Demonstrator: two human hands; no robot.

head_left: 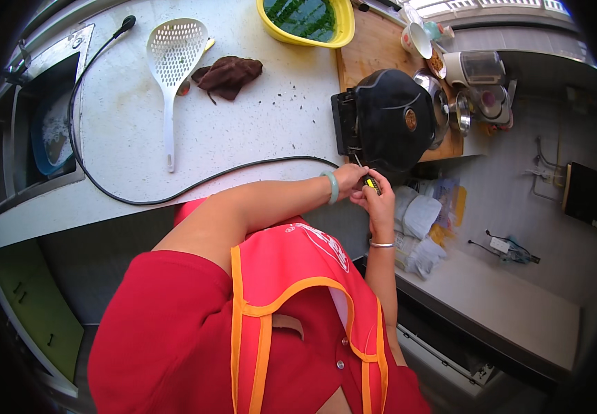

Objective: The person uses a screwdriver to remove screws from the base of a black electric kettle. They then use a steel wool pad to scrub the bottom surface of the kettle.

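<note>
A black electric griddle point(396, 117) with a rounded lid stands at the counter's right part, its hinge side turned left. My right hand point(379, 200) is closed round the yellow-and-black handle of a screwdriver point(370, 183). The thin metal shaft points up at the griddle's lower hinge corner; whether its tip sits in a screw is too small to tell. My left hand point(347, 181), with a pale green bangle at its wrist, has its fingers pinched at the shaft, just below that corner. Its fingertips are partly hidden behind the knuckles. A black power cord point(243, 165) runs left from the griddle.
On the white counter point(278, 124) lie a perforated white skimmer point(176, 55), a brown cloth point(229, 76) and dark crumbs. A yellow basin point(345, 31) of greens in water stands at the back. Bowls and pans crowd the right; a sink point(26, 148) is at the left.
</note>
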